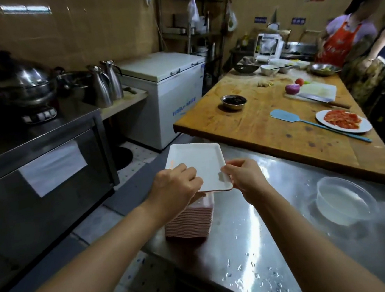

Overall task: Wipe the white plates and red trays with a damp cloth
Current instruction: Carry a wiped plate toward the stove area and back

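White rectangular rimmed plate (197,167), held level above striped stack (190,220), both hands' fingers (189,172) clamped on it.

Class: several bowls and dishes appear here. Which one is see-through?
The clear plastic bowl on the steel counter, right of both hands; the bowls on the wooden table are metal or white.

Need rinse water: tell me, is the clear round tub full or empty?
Partly filled: the clear round plastic tub holds shallow water.
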`<state>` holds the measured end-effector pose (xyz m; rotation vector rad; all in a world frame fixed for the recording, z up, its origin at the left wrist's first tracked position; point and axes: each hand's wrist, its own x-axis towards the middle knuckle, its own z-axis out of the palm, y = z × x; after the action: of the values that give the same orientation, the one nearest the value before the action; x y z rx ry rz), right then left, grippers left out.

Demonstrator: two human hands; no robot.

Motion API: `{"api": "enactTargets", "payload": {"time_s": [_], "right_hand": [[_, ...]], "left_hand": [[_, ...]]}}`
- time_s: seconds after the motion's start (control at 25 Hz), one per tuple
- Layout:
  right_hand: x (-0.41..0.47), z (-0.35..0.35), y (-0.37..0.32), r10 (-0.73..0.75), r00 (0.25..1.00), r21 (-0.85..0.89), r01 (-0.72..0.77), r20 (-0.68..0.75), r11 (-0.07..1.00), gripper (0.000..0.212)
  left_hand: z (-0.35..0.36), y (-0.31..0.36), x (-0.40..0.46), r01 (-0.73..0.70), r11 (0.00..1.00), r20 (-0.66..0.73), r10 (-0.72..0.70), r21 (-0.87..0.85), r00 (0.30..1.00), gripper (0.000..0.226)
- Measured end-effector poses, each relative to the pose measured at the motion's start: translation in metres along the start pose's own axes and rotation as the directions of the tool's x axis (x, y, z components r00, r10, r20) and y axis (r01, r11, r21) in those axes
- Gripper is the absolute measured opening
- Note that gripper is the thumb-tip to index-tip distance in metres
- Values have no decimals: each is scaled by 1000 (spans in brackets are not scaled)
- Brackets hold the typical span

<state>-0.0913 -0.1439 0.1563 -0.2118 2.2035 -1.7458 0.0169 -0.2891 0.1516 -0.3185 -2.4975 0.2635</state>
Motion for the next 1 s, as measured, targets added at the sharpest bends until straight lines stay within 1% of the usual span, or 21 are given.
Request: {"api": "enactTargets", "payload": {"time_s": [0.12,0.2,0.28,0.36,0.48,0.52,0.56,0.6,0.68,0.76,0.8,0.92,1.0], "right_hand": [[16,24,9,2,999,-12,-2,-49,1000,19],[25,35,15,23,997,-37,-26,-79,999,21],[31,44,24,39,993,-55,-46,-115,997,23],[35,51,34,50,987,-85,-64,-153,994,24],[40,55,44,72,979,-103,-93,-191,990,27],[42,56,46,77,978,-108,-100,-194,989,28],[44,57,48,82,978,-116,-106,-194,988,28],[46,58,50,88,977,-126,-114,-193,985,28],[49,59,56,95,976,-144,-124,-197,982,28],[53,59,62,87,975,-161,-121,-204,979,24],[55,59,64,71,975,-181,-110,-209,977,23],[61,56,69,-3,976,-313,-67,-218,947,24],[64,54,71,-39,979,-421,-50,-200,906,26]], "left_hand": [[13,-32,-15,154,969,24,-152,-194,988,49],[25,-50,-25,311,891,69,-306,-330,950,66],[39,-64,-34,494,770,204,-450,-404,869,68],[57,-71,-40,632,670,343,-531,-391,775,64],[75,-70,-41,800,464,586,-548,-381,597,71],[80,-70,-40,832,405,643,-531,-379,552,73],[84,-69,-39,851,368,679,-516,-375,523,72],[88,-68,-39,861,351,697,-509,-368,505,69],[91,-67,-39,866,373,713,-501,-333,490,63],[93,-66,-40,860,404,720,-490,-313,492,60],[94,-66,-40,858,401,723,-481,-321,496,58],[97,-62,-40,858,368,714,-485,-357,505,54],[99,-60,-40,864,354,704,-505,-358,499,52]]}}
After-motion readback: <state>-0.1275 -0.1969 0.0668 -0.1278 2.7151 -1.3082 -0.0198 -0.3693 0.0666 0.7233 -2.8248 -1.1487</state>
